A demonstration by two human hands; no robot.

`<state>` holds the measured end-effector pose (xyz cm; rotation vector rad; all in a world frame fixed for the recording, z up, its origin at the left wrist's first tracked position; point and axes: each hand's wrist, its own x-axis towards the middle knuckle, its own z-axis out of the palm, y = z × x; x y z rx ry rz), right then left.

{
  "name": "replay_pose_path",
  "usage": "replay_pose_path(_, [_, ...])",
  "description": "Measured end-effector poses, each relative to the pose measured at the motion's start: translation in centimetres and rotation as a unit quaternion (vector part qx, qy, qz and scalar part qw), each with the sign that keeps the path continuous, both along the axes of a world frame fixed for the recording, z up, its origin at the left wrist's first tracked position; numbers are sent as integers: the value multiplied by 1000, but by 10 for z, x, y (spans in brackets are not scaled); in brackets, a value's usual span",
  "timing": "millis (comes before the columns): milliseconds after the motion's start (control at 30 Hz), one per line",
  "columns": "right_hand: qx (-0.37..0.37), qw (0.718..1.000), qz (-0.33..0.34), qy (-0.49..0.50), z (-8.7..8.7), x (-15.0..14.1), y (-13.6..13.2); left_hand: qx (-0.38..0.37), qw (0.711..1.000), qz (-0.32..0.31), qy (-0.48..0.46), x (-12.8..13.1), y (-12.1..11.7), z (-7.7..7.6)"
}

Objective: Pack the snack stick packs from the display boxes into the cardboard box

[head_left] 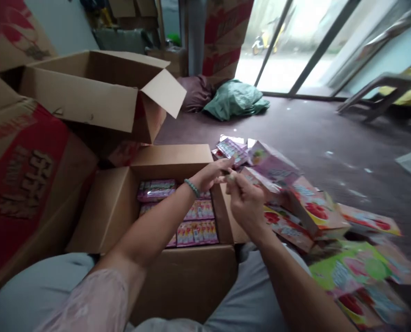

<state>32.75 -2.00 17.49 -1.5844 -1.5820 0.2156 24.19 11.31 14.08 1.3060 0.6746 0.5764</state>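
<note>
Fingers [238, 183] of the right hand [246, 199] are curled into a narrow pinch and appear to grip a small dark item. The left hand [210, 176] extends beside them, fingertips close to the same item; whether it also grips cannot be told.

Open cardboard carton [191, 276]: stands between the person's legs, flaps spread, directly below the hands. Likely stiff and, with its contents, heavy; support it at the base rather than by the flaps.

Fruit-printed boxes [318, 212]: piled on the floor [302, 122] to the right of the carton, beyond the right hand. Thin card is probable—expect light weight and easy creasing; hold by the edges.

Wrapped packs [197, 233]: laid in rows inside the carton, below the left forearm and apart from the fingers. The glossy wrap should be soft and somewhat slippery; grasp each pack across both sides.

Small dark item [225, 172]: located at the fingertips, above the carton's right side. Blur hides its shape and material. Judged by size, it is light—a thumb-and-forefinger hold at its edge should suffice.
</note>
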Motion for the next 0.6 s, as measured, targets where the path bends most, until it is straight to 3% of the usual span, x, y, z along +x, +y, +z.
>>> replay_pose_path(67, [-29, 999, -39, 12, -16, 11, 13, 55, 986, 51, 147, -29, 18, -27])
replay_pose_path(100, [-46, 998, -49, 16, -26, 16, 19, 99, 958, 86, 257, -51, 26, -44])
replay_pose_path(167, [-80, 996, -40, 6, -46, 22, 27, 165, 858, 129, 470, -103, 39, -81])
replay_pose_path(233, [-98, 995, -13, -33, -61, 25, 34, 178, 792, 135, 567, -154, 50, -117])
replay_pose_path(300, [-91, 993, 14, -80, -69, 26, 40, 197, 760, 116, 609, -192, 60, -148])
replay_pose_path(400, [-87, 987, 33, -127, -77, 24, 49, 233, 738, 62, 630, -220, 77, -184])
replay_pose_path(600, [-191, 964, 83, -163, -91, 7, 56, 259, 736, -16, 625, -235, 113, -230])
